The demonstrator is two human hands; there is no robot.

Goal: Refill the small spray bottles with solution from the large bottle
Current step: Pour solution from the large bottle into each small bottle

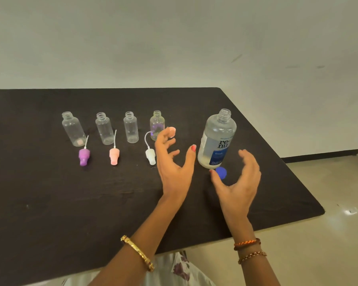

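Note:
Several small clear spray bottles stand uncapped in a row on the black table [50, 193]: the leftmost [73, 129], a second [104, 129], a third [130, 127] and a fourth [157, 123]. In front of them lie a purple spray head [84, 156], a pink one [114, 155] and a white one [150, 155]. The large solution bottle [217, 139] stands open at the right, its blue cap [221, 172] lying at its base. My left hand [174, 162] hovers with spread fingers left of the large bottle. My right hand [238, 182] hovers open at its right. Both hold nothing.
A pink round cap [171, 132] shows just behind my left fingertips. The table's right edge runs diagonally close to the large bottle, with pale floor [318, 244] beyond. A plain wall stands behind the table.

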